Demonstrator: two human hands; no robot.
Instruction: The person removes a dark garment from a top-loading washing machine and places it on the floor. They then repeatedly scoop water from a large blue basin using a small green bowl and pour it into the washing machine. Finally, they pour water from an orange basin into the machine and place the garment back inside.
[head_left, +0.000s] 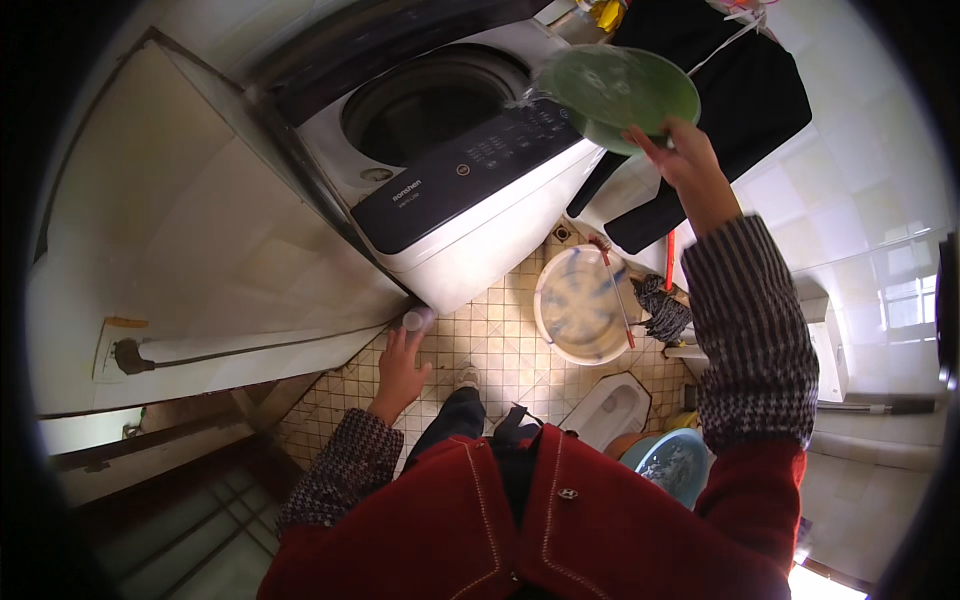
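Observation:
My right hand (682, 154) grips the rim of a green plastic basin (619, 86), which is tilted beside the right end of the washing machine's control panel (465, 169). Water splashes off the basin's left edge towards the machine. The lid of the top-loading washing machine (487, 240) is raised, and its round tub opening (435, 101) looks dark inside. Low at the left, my left hand (401, 375) has its fingers apart. Near its fingertips, by the machine's bottom corner, is a small pale round object (412, 321) that I cannot identify; no grip on it shows.
On the tiled floor stands a large white basin (577, 304) with a red-handled brush (619, 296) across it. A mop head (664, 311), a squat toilet (615, 405) and a blue basin of water (675, 465) are at the right. Black clothing (757, 97) hangs beside the machine.

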